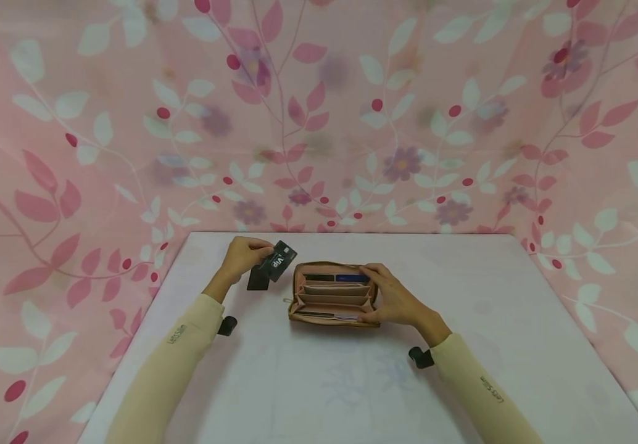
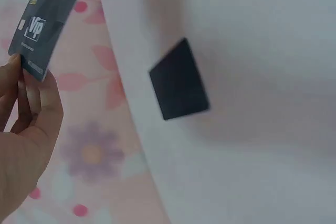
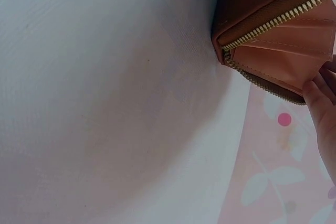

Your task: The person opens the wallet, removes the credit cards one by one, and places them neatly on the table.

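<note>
My left hand [image 1: 245, 258] pinches a dark bank-style card [image 1: 279, 261] between thumb and fingers. The card is tilted, its "Vip" lettering and small chip showing; the left wrist view has the same card [image 2: 43, 34] at upper left. Below it a plain black card [image 1: 258, 279] is partly covered by the held card in the head view. My right hand [image 1: 399, 299] grips the right end of a zip-around wallet [image 1: 332, 300], fingers at the far rim and thumb at the near one. The wallet stands unzipped, its pink-beige compartments spread and cards [image 1: 319, 277] in its slots.
A white-covered table [image 1: 319, 382] lies beneath everything. Pink leaf-and-flower cloth [image 1: 319, 123] hangs behind it and at both sides. Dark wrist devices [image 1: 421, 357] sit at both sleeve cuffs. The wallet's brass zip [image 3: 278, 20] shows in the right wrist view.
</note>
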### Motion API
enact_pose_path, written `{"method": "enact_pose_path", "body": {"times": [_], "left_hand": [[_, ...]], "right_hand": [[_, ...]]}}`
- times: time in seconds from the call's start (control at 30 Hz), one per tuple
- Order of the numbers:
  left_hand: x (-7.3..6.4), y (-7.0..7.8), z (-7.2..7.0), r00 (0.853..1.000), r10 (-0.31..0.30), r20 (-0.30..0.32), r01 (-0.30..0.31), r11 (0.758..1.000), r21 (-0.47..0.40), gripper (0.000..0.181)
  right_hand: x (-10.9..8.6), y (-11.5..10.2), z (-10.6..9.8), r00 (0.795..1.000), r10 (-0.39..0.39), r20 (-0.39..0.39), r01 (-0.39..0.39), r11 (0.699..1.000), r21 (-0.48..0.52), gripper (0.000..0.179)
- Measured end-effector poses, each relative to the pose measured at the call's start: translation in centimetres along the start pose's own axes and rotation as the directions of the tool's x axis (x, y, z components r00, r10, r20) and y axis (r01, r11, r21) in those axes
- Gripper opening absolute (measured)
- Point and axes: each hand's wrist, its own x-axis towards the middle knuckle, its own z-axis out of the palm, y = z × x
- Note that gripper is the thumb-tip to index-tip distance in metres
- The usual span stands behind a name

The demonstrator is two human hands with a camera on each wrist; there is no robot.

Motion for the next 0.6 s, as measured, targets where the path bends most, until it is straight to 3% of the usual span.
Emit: {"method": "enact_pose_path", "body": {"times": [0.1, 0.2, 0.6], "left_hand": [[-0.2, -1.6, -0.8, 0.997, -0.082, -0.007, 0.08, 0.99, -0.117, 0.026], [-0.4, -3.1, -1.4, 0.989, -0.143, -0.026, 0.138, 0.978, -0.157, 0.029], [-0.6, -8.1, -4.4, 0.936, -0.301, -0.184, 0.291, 0.953, -0.08, 0.03]], "right_hand": [[0.0, 0.0, 0.0, 1.0, -0.005, -0.003, 0.005, 1.0, -0.002, 0.105], [0.0, 0.1, 0.0, 1.0, -0.016, -0.006, 0.016, 1.0, -0.008, 0.106], [0.0, 0.2, 0.0, 0.998, -0.056, -0.025, 0.055, 0.998, -0.039, 0.105]]}}
